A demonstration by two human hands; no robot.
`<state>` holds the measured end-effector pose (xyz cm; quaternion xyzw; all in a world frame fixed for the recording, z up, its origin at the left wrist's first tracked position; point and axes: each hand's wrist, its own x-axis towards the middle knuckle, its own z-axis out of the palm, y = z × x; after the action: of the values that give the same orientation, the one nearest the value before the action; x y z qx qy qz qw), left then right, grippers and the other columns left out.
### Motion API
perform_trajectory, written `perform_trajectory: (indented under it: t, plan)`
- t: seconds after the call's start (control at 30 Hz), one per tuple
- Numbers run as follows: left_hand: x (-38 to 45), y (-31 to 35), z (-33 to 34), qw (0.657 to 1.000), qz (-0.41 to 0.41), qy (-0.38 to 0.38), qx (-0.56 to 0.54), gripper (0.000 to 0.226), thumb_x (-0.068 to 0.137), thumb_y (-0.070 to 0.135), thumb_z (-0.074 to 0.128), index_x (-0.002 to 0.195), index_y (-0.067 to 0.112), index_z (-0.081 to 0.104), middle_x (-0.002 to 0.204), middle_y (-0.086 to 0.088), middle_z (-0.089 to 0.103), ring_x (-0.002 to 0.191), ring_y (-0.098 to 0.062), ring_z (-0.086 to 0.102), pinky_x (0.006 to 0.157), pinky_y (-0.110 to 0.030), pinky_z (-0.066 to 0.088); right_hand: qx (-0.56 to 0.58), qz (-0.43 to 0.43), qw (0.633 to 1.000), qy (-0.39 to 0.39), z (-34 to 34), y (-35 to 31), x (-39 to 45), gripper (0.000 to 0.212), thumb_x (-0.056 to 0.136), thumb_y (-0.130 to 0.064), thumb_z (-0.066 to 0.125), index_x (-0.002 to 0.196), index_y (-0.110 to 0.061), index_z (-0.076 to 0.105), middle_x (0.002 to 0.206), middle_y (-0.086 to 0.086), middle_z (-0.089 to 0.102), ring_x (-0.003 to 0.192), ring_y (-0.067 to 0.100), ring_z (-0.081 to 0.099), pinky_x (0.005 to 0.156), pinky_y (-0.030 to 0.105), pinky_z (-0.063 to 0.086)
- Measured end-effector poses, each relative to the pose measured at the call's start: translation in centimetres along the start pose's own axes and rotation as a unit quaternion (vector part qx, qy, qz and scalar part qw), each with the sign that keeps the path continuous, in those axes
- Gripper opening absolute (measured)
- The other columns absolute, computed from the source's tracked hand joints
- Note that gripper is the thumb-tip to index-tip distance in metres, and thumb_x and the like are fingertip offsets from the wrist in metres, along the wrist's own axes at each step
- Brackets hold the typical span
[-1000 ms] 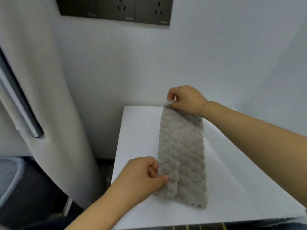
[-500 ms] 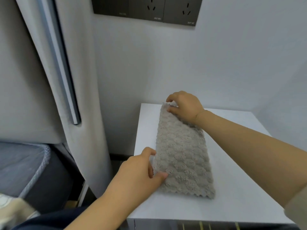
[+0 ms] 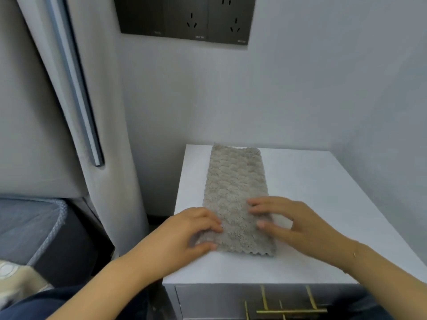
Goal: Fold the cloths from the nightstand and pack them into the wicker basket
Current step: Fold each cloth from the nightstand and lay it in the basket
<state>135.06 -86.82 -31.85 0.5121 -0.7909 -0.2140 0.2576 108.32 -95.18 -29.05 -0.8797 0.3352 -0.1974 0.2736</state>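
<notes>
Now | left hand (image 3: 196, 229) pinches cloth (image 3: 235, 192) near corner | right hand (image 3: 284, 218) rests flat on it | match corners before folding

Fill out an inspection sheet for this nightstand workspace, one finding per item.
Surface: white nightstand top, level, bare to the right of the cloth.
Job's things: grey textured cloth lies flat as a long strip on the nightstand; wicker basket not in view.
Clutter: nothing seen.
Grippers: left hand rests on the cloth's near left edge with fingers curled at it; right hand lies on its near right edge with fingers straight.
Cables: nothing seen; dark socket panel on the wall has nothing plugged in.
Surroundings: grey padded headboard at left, drawer front below.
</notes>
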Motion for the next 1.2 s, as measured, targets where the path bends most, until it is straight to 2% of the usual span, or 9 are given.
perform_trajectory:
  t: [0.1,0.17,0.27,0.4,0.53,0.77,0.87,1.0,1.2]
  plan:
    - [0.0,0.0,0.2,1.0,0.001,0.002,0.015,0.043,0.083,0.058,0.053,0.116,0.034,0.068,0.122,0.028,0.056,0.118,0.011,0.047,0.103,-0.015,0.037,-0.004,0.01,0.999,-0.049,1.1,1.5,-2.2,0.038,0.095,-0.046,0.053,0.133,-0.038,0.054,0.143,-0.042,0.032,0.135,-0.013,0.032,0.112,0.008,0.021]
    - [-0.1,0.2,0.2,0.999,0.002,-0.005,0.035,0.05,0.083,0.06,0.049,0.12,0.033,0.067,0.126,0.028,0.055,0.122,0.012,0.044,0.105,-0.014,0.035,-0.037,0.005,0.998,-0.056,1.2,2.0,-2.9,0.04,0.098,-0.045,0.046,0.138,-0.04,0.047,0.145,-0.044,0.024,0.138,-0.014,0.025,0.113,0.006,0.014]
    - [-0.3,0.4,0.1,0.998,0.0,-0.022,0.062,0.059,0.082,0.067,0.043,0.127,0.034,0.063,0.131,0.028,0.051,0.126,0.013,0.038,0.108,-0.011,0.029,-0.074,-0.005,0.996,-0.042,1.5,1.8,-3.1,0.05,0.096,-0.055,0.035,0.142,-0.037,0.043,0.148,-0.037,0.028,0.139,-0.014,0.02,0.115,0.009,0.01]
    - [-0.5,0.5,0.0,0.995,0.019,-0.016,0.1,0.052,0.084,0.061,0.05,0.124,0.032,0.065,0.13,0.023,0.054,0.122,0.008,0.042,0.106,-0.01,0.028,-0.105,-0.018,0.994,0.028,2.6,1.1,-4.0,0.06,0.09,-0.066,0.045,0.136,-0.029,0.056,0.145,-0.027,0.041,0.135,-0.011,0.032,0.114,0.01,0.017]
    - [-0.1,1.0,-0.4,0.977,0.082,0.027,0.193,0.034,0.087,0.046,0.054,0.109,0.027,0.072,0.115,0.014,0.065,0.109,-0.006,0.056,0.095,-0.026,0.038,-0.145,-0.064,0.985,0.064,3.0,0.7,-4.4,0.045,0.09,-0.055,0.055,0.121,-0.025,0.068,0.134,-0.018,0.056,0.125,-0.001,0.049,0.106,0.017,0.036]
    - [-0.1,1.4,0.2,0.972,0.072,0.029,0.22,0.031,0.091,0.033,0.05,0.112,0.02,0.07,0.104,0.009,0.07,0.09,-0.011,0.064,0.081,-0.024,0.045,-0.135,-0.079,0.982,0.103,3.6,0.6,-4.8,0.033,0.097,-0.038,0.05,0.115,-0.019,0.071,0.119,-0.012,0.065,0.111,0.004,0.057,0.093,0.021,0.049]
    - [0.0,1.6,0.5,0.973,0.067,0.047,0.217,0.033,0.092,0.029,0.048,0.114,0.018,0.069,0.103,0.008,0.071,0.089,-0.012,0.063,0.08,-0.023,0.044,-0.117,-0.077,0.984,0.11,3.5,0.6,-4.9,0.033,0.097,-0.039,0.051,0.115,-0.018,0.07,0.116,-0.011,0.066,0.11,0.004,0.058,0.093,0.02,0.048]
    - [-0.2,2.0,0.2,0.985,0.055,0.038,0.157,0.032,0.092,0.033,0.05,0.117,0.022,0.068,0.106,0.013,0.069,0.095,-0.006,0.062,0.084,-0.022,0.046,-0.137,-0.076,0.985,0.078,3.3,0.3,-5.0,0.046,0.091,-0.053,0.056,0.127,-0.024,0.06,0.122,-0.015,0.059,0.112,0.004,0.054,0.094,0.018,0.044]
    - [-0.5,2.3,-0.3,0.996,0.031,0.032,0.076,0.033,0.098,0.036,0.043,0.125,0.03,0.063,0.111,0.024,0.063,0.105,0.006,0.057,0.091,-0.015,0.044,-0.105,-0.065,0.987,0.099,3.6,0.5,-5.0,0.032,0.093,-0.034,0.053,0.12,-0.022,0.066,0.116,-0.014,0.063,0.108,0.001,0.054,0.093,0.012,0.042]
